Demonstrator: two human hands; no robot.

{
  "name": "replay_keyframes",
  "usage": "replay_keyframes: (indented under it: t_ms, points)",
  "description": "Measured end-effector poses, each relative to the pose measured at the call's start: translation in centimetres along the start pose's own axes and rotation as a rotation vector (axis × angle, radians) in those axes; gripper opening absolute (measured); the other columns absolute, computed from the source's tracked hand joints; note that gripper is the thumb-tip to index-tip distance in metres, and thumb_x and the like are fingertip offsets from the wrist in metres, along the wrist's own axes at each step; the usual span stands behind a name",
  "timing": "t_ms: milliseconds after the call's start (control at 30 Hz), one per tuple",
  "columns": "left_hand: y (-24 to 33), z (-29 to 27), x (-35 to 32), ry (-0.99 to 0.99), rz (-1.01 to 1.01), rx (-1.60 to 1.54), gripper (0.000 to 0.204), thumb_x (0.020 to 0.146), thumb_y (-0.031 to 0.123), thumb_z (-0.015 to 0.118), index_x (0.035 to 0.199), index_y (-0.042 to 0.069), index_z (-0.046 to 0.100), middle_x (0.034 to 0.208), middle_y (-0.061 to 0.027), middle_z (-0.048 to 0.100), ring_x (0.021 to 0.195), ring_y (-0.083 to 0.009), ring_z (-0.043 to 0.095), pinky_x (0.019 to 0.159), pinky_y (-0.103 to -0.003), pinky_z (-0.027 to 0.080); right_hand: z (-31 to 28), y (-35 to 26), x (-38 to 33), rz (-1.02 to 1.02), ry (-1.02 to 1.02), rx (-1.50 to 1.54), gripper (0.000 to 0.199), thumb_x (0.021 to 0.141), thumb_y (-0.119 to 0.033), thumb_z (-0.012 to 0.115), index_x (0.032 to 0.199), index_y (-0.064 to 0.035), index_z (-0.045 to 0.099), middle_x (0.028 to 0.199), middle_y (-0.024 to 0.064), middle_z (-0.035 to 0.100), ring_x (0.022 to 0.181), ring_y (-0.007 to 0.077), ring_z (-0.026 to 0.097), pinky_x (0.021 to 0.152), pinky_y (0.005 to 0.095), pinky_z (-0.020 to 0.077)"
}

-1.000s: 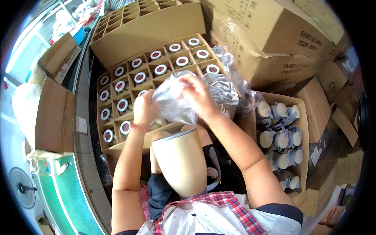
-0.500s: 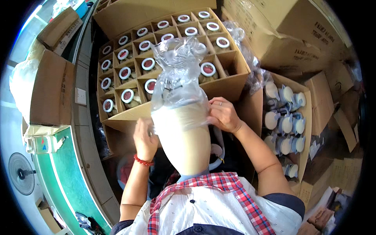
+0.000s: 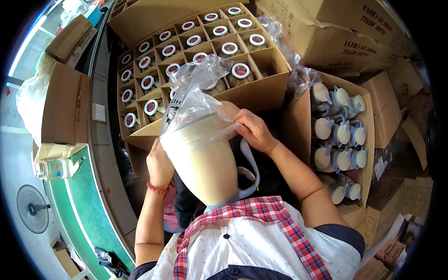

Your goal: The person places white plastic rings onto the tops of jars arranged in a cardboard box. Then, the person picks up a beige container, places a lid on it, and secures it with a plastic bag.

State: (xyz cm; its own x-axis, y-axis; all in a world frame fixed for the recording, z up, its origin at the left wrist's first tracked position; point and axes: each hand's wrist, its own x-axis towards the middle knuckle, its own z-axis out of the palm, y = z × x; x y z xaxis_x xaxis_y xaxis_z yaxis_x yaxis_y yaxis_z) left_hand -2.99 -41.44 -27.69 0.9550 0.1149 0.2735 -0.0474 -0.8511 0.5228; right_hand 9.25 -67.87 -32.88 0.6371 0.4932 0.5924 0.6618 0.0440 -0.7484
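A cream-coloured jug body (image 3: 205, 163) with a pale blue handle stands upright in my lap, its upper half inside a clear plastic bag (image 3: 193, 100). My left hand (image 3: 159, 163) presses against the jug's left side at the bag's lower edge. My right hand (image 3: 254, 130) pinches the bag's edge at the jug's upper right. The bag's loose top sticks up over the box beyond.
A big cardboard box (image 3: 261, 88) with dividers holds several round white-rimmed inserts (image 3: 241, 70). To my right an open carton (image 3: 368, 107) holds several white and blue jugs (image 3: 343, 133). More cartons (image 3: 345, 28) are stacked behind, a brown box (image 3: 65, 105) at left, a fan (image 3: 32, 208) on the floor.
Both hands brought the bag from above the jug down over it. The bag now covers the jug's upper half, and the hands have moved lower along its sides.
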Motion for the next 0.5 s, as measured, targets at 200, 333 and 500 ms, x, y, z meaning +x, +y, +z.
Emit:
replay_keyframes:
  t_ms: [200, 333, 500]
  points:
    - [0.5, -0.8, -0.9, -0.036, 0.018, -0.173, 0.025, 0.076, 0.003, 0.062, 0.1, 0.001, 0.062, 0.09, -0.0181, 0.063, 0.078, -0.0385, 0.062, 0.069, -0.038, 0.05, 1.2, -0.8, -1.7, 0.159, 0.108, 0.141, 0.011, 0.091, -0.008, 0.055, 0.084, -0.001, 0.052, 0.075, 0.0124, 0.054, 0.067, 0.0277, 0.054, 0.064, 0.0322, 0.0442]
    - [-2.5, 1.8, -3.4, -0.088, -0.356, -0.471, 0.014, 0.076, -0.002, 0.058, 0.089, -0.004, 0.059, 0.071, -0.0157, 0.057, 0.068, -0.0104, 0.049, 0.064, -0.028, 0.045, 1.6, -3.0, -2.9, 0.226, 0.139, 0.071, 0.009, 0.092, -0.007, 0.053, 0.088, -0.0006, 0.051, 0.072, 0.0122, 0.053, 0.061, 0.0236, 0.053, 0.057, 0.0302, 0.0427]
    - [0.7, -0.7, -7.4, -0.518, 0.022, -0.254, 0.021, 0.072, 0.003, 0.06, 0.093, 0.001, 0.059, 0.078, -0.0169, 0.058, 0.076, -0.0346, 0.059, 0.065, -0.038, 0.049, -0.7, -6.7, -7.1, 0.392, 0.163, 0.054, 0.006, 0.089, -0.004, 0.056, 0.089, -0.0002, 0.052, 0.074, 0.0121, 0.057, 0.061, 0.0233, 0.057, 0.056, 0.0306, 0.045]
